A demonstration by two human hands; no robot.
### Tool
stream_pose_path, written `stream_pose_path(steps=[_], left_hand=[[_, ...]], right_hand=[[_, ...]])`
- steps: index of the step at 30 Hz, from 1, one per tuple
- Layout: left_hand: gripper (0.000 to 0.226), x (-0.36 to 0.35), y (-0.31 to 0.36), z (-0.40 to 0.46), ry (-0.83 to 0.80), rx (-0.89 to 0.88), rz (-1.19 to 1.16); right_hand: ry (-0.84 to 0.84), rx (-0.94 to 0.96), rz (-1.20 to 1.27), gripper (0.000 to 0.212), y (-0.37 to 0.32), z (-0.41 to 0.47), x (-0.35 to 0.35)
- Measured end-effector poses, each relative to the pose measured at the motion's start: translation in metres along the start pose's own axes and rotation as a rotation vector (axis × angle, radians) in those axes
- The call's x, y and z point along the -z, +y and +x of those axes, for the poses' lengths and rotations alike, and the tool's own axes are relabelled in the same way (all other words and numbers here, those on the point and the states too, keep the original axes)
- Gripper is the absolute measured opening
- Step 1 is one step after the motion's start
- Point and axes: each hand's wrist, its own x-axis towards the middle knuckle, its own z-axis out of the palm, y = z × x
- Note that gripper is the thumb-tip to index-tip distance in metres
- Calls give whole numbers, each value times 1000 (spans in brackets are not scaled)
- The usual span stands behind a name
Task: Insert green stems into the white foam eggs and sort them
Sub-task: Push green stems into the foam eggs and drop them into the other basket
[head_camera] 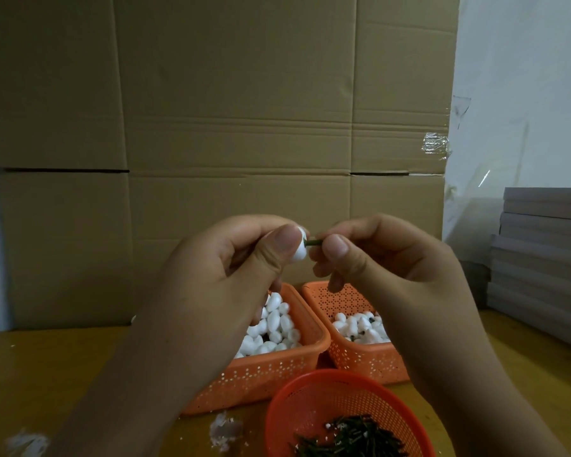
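My left hand (231,268) pinches a white foam egg (300,250) between thumb and fingers, raised above the baskets. My right hand (376,258) pinches a short green stem (314,243) whose tip meets the egg's right end. Below, the left orange basket (277,374) holds several plain white eggs (274,324). The right orange basket (360,361) holds several eggs with dark stem ends showing (360,328). A round orange basket (310,400) at the front holds several loose green stems (350,440).
A large cardboard sheet (218,127) stands upright behind the baskets. A stack of grey boards (541,258) lies at the right. Bits of white foam (225,430) lie on the wooden table (47,374) near the front.
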Motion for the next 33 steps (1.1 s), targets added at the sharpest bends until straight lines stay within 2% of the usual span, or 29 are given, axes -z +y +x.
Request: stream_pose_path(steps=[12,18,21,24,28,33], left_hand=[[21,-2,1,0,-39,-100,84],[24,-4,2,-2,-21,-135,205],[28,-7,1,-2,-1,-104,203],[31,-7,-1,-2,15,-55,181],[42,-3,-1,-1,6,31,162],[56,-2,-5,-2,25,36,215]], right_hand=[[18,66,-113,13,3,-2,-5],[7,105,-189,15,7,-1,-4],[6,127,-253,15,11,0,-6],[0,99,-202,16,11,1,-4],[-66,75,-237,6,10,2,2],[-65,105,-307,6,11,2,3]])
